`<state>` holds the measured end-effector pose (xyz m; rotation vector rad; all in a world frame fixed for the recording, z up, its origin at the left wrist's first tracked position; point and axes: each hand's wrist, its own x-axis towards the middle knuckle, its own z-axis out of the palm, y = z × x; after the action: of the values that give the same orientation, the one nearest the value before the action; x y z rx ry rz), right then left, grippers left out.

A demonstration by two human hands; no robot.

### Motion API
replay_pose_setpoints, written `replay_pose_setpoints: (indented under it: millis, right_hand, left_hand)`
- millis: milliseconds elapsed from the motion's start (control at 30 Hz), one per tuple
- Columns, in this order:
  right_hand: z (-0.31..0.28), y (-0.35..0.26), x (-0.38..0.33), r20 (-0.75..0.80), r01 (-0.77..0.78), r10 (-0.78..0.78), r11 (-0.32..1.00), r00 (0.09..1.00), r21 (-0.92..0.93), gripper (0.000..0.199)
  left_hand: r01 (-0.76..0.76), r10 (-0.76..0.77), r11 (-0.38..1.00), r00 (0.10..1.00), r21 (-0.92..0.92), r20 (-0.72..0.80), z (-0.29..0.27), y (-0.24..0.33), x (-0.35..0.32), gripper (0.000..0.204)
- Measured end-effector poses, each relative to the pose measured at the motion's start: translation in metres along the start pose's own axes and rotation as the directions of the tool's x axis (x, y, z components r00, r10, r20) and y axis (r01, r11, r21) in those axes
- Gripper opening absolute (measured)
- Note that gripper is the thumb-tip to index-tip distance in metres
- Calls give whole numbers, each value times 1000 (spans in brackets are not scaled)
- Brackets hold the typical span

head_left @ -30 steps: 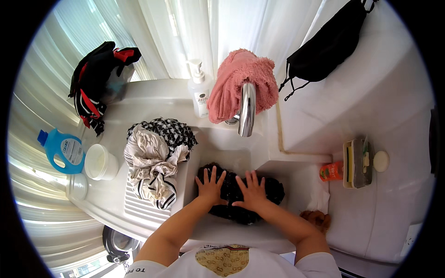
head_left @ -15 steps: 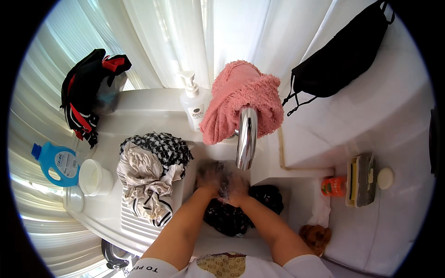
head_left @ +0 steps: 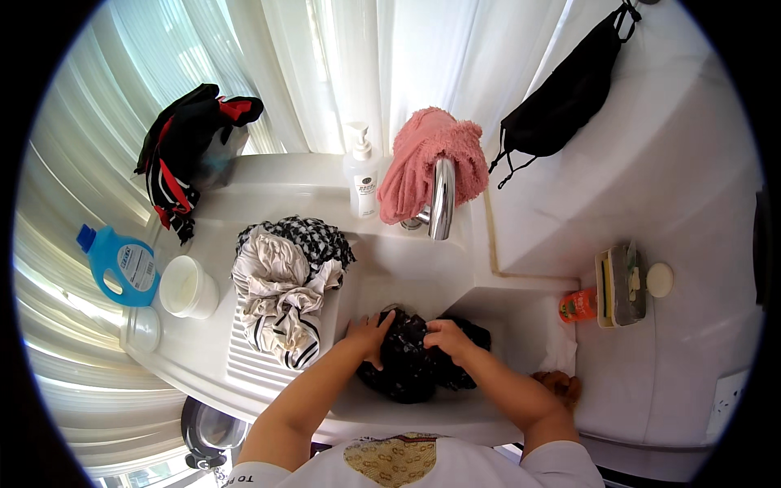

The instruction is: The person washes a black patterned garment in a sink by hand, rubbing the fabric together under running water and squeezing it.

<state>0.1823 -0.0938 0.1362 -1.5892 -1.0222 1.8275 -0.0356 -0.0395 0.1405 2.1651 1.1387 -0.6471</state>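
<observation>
A dark garment (head_left: 407, 374) with a small light pattern lies bunched in the sink basin (head_left: 512, 325). On its left side rests my left hand (head_left: 370, 335), its fingers apart and spread on the cloth. My right hand (head_left: 449, 337) is closed at the upper middle of the garment, fingertips pinching a bit of the dark fabric. Above the basin rises the chrome faucet (head_left: 442, 199), a pink towel (head_left: 427, 167) draped over its back. To the left, a crumpled white garment with black stripes (head_left: 281, 297) and a black-and-white patterned cloth (head_left: 305, 244) sit on the ribbed washboard (head_left: 252, 350).
Left on the counter are a blue detergent bottle (head_left: 122, 264), a white tub (head_left: 189, 286) and black-and-red clothing (head_left: 171, 163). A pump bottle (head_left: 362, 175) stands by the towel. At right are an orange container (head_left: 578, 305), a wall-side holder (head_left: 621, 287) and a hanging black mask (head_left: 561, 106).
My hands, close together and blurred near the faucet before, have moved nearer to me and apart. The dark garment now lies together lower in the basin.
</observation>
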Motion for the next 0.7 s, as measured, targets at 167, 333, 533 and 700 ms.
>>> replay_pose_setpoints:
  millis: [167, 333, 533, 700]
  right_hand:
    - [-3, -92, -78, 14, 162, -198, 840, 980, 518, 47]
    - [0, -145, -130, -124, 296, -302, 630, 945, 718, 48]
    - [-30, -160, -148, -70, 220, -273, 571, 959, 791, 46]
    - [-36, -112, -108, -57, 69, -41, 719, 998, 692, 41]
  left_hand:
    - [-142, 93, 952, 978, -272, -186, 20, 6, -3, 137]
    - [-640, 296, 478, 762, -602, -576, 59, -2, 48, 86]
    - [-348, 23, -359, 924, -866, -381, -36, 18, -34, 40]
    - [-162, -80, -522, 987, -837, -141, -66, -8, -18, 25]
